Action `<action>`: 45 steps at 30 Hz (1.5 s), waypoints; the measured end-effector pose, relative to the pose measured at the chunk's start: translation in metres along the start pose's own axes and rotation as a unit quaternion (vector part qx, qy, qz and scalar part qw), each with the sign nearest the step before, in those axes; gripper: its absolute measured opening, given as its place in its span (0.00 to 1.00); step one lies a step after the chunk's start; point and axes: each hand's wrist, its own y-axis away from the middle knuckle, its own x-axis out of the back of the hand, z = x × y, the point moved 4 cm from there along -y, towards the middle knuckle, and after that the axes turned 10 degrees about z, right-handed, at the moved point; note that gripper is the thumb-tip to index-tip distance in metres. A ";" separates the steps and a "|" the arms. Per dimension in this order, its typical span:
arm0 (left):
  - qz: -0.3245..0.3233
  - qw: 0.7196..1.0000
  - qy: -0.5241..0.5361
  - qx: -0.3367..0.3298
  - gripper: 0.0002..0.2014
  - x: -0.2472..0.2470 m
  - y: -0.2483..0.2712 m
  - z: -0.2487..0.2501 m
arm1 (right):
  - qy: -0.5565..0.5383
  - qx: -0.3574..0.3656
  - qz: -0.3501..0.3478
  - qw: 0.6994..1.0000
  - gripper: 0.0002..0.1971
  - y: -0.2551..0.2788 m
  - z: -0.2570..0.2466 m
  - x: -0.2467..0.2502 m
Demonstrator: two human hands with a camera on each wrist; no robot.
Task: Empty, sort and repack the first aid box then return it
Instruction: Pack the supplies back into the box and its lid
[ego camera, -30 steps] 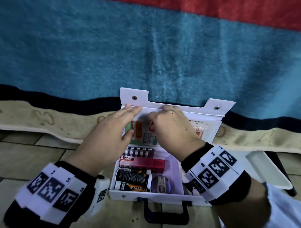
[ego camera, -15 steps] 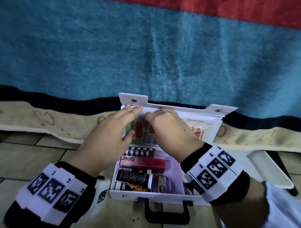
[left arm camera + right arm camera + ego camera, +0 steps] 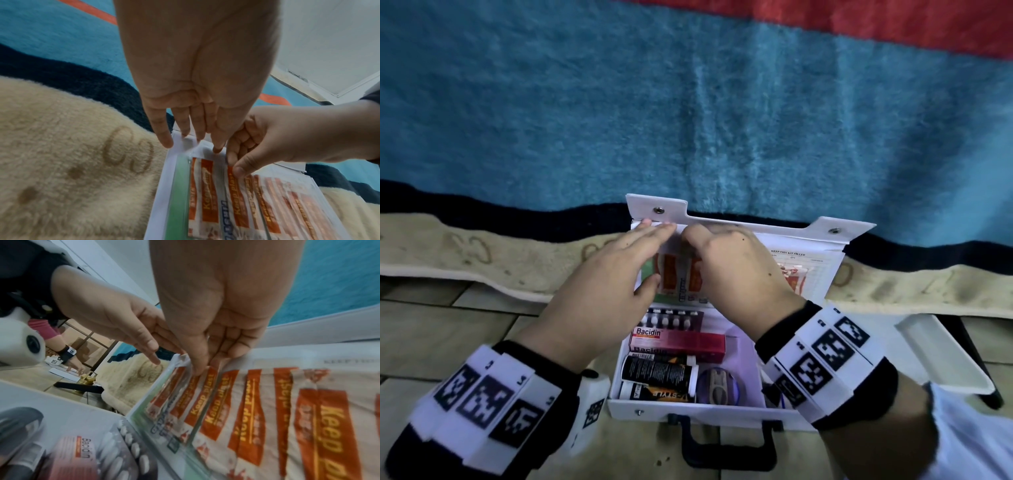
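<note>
The white first aid box (image 3: 688,409) lies open on the tiled floor, its lid (image 3: 825,233) leaning back on the blanket. A clear pocket inside the lid holds several orange plaster strips (image 3: 671,270) (image 3: 207,191) (image 3: 251,402). My left hand (image 3: 654,240) (image 3: 191,138) (image 3: 152,353) presses straight fingers on the pocket's top left edge. Beside it, my right hand (image 3: 722,260) (image 3: 236,164) (image 3: 203,368) pinches the top of one strip between thumb and forefinger. In the box lie a red Bacidin carton (image 3: 681,341), a blister pack (image 3: 671,320), two black tubes (image 3: 657,370) and a round purple item (image 3: 717,385).
A blue blanket (image 3: 688,120) with a dark band and cream border hangs behind the box. A white tray (image 3: 941,356) sits on the floor to the right. The box's black handle (image 3: 726,442) points toward me. Another person's hand (image 3: 69,363) works on the floor farther off.
My right hand has shifted a little left along the top of the pocket, closer to my left fingertips. The left hand stays pressed on the lid.
</note>
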 end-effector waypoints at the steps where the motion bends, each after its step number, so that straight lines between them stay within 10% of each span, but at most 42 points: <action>1: 0.002 1.000 0.002 0.001 0.33 0.000 0.000 0.000 | -0.002 -0.009 0.006 1.000 0.18 0.001 0.002 0.001; 11: -0.006 1.000 -0.006 -0.007 0.32 -0.001 0.007 0.008 | -0.037 -0.035 0.013 0.999 0.15 0.012 0.014 0.012; 25: -0.024 0.999 0.018 0.038 0.24 -0.019 0.027 0.052 | -0.020 -0.318 0.011 0.948 0.05 0.186 0.106 0.080; 30: -0.136 0.990 0.014 -0.011 0.11 -0.046 0.045 0.080 | 0.084 -0.443 -0.204 0.869 0.15 0.278 0.160 0.076; 33: -0.204 0.978 -0.009 -0.040 0.08 -0.066 0.056 0.096 | 0.082 -0.444 -0.342 0.824 0.26 0.317 0.164 0.061; 45: -0.218 0.972 -0.086 -0.005 0.08 -0.084 0.061 0.107 | 0.111 -0.361 -0.308 0.873 0.32 0.288 0.159 0.034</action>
